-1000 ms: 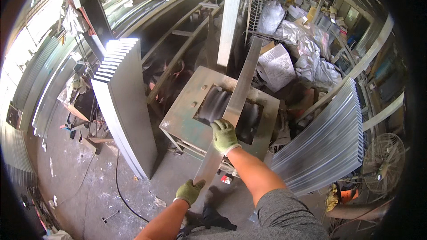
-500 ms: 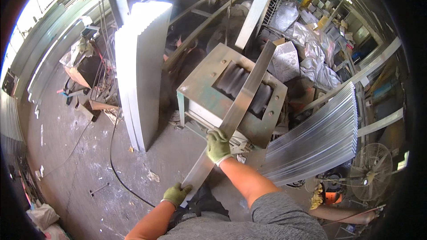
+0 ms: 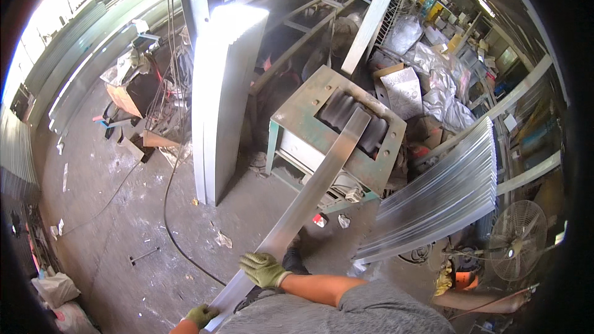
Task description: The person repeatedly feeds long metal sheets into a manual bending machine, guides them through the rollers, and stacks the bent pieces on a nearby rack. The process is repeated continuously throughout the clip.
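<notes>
I hold a long, flat metal bar (image 3: 303,201) slantwise in front of me, from the lower left up to the right. My left hand (image 3: 202,315), in a green glove, is closed on its near end. Further up, my right hand (image 3: 263,269), also gloved, lies across the bar with its fingers over the edge. The bar's far end is above the top plate of a green-edged machine (image 3: 303,110), over an opening with dark ribbed rollers (image 3: 338,110). Whether the bar touches the rollers, I cannot tell.
Left of the machine stands a tall stack of pale metal profiles (image 3: 226,111). Another fanned stack of profiles (image 3: 439,192) leans at the right, near a fan (image 3: 518,241). A black cable (image 3: 170,222) crosses the floor on the left. Silvery bags (image 3: 433,80) lie behind the machine.
The bar has slid back toward me, down and to the left, so its far end now lies over the opening. Both hands have moved down-left with it; the view has shifted slightly.
</notes>
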A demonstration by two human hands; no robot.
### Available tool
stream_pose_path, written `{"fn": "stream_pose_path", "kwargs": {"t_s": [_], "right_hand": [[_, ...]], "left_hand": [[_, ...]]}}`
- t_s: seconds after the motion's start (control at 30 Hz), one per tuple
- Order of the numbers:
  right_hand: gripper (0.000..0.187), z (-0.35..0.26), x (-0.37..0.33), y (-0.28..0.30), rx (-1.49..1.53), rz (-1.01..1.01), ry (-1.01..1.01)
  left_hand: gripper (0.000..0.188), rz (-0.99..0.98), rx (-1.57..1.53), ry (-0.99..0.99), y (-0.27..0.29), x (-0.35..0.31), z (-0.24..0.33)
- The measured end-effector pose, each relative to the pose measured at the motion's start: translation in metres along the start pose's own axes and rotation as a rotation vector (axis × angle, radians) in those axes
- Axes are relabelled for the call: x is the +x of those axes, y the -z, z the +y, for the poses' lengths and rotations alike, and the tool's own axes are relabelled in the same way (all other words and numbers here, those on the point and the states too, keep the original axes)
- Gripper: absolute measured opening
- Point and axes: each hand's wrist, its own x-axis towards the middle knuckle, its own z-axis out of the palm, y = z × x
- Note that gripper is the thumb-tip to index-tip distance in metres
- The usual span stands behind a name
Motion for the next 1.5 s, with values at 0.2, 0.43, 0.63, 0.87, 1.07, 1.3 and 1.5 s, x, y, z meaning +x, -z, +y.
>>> {"fn": "stream_pose_path", "kwargs": {"t_s": [0.2,0.43,0.63,0.87,1.07,1.3,1.5], "right_hand": [[0.037,0.031,0.012,0.041,-0.022,0.056,0.073],[0.04,0.166,0.058,0.229,-0.252,0.036,-0.271],[0.068,0.258,0.099,0.325,-0.415,-0.12,-0.527],[0.064,0.249,0.093,0.295,-0.416,-0.031,-0.5],[0.059,0.196,0.096,0.256,-0.393,-0.1,-0.463],[0.057,0.115,0.095,0.179,-0.387,-0.063,-0.394],[0.06,0.045,0.091,0.119,-0.284,-0.111,-0.384]], "left_hand": [[0.07,-0.068,-0.078,-0.054,0.012,0.016,0.021],[0.072,-0.21,-0.574,-0.296,0.047,0.107,0.232],[0.102,-0.162,-0.249,-0.808,0.087,0.101,0.385],[0.067,0.037,0.073,-0.515,0.075,0.069,0.389],[0.051,0.077,-0.064,-0.547,0.048,0.063,0.316],[0.052,-0.013,-0.113,-0.411,0.037,0.036,0.208],[0.063,0.008,-0.079,-0.439,0.025,0.019,0.115]]}}
